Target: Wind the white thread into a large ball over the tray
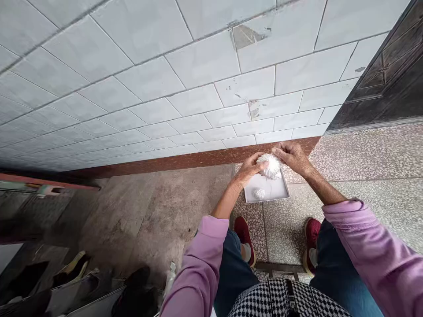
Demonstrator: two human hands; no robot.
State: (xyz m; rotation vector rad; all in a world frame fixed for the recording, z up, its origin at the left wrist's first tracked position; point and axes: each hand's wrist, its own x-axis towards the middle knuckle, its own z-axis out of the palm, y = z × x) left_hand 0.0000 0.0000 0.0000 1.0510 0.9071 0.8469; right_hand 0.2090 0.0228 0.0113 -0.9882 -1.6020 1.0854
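A large ball of white yarn (270,166) is held up above a shallow white tray (283,192). My left hand (248,169) grips the ball from its left side, thumb laid across the front. At the ball's upper right, my right hand (291,156) has its thumb and forefinger pinched together; whatever strand lies between them is too fine to make out. Inside the tray rests a smaller ball of white yarn (259,193).
Ahead rises a white tiled wall (198,101) with a brown base strip (185,162). Red shoes (243,237) stand on the speckled floor (284,229) behind the tray. Dark footwear and boxes (89,286) lie at lower left. A dark door (386,79) is at upper right.
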